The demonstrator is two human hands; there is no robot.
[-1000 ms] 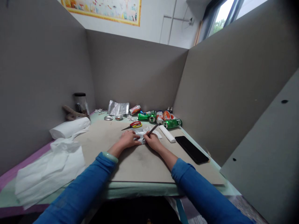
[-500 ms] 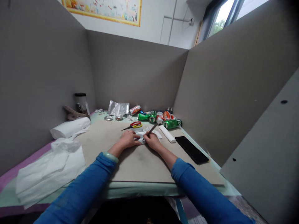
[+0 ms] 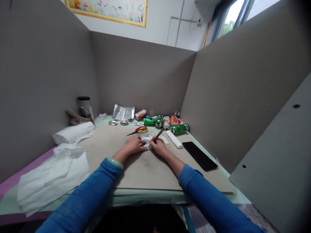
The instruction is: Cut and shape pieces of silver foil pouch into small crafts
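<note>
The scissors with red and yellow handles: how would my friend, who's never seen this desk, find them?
Find the big, flat beige board. On it, just past the bare left hand, lie scissors with dark, pointed blades. One red handle and one yellow handle set them apart from the green and orange metal drink cans behind them to the right.

White sheet (image 3: 147,141), dark tool (image 3: 158,135), red-and-yellow scissor handles (image 3: 140,129), blue sleeves (image 3: 206,191)

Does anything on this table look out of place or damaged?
Mildly: drink cans at the back lie jumbled, several on their sides, with round metal pieces and white scraps nearby, which looks untidy. No spill shows. Nothing stands out at the left hand or right hand.
</note>
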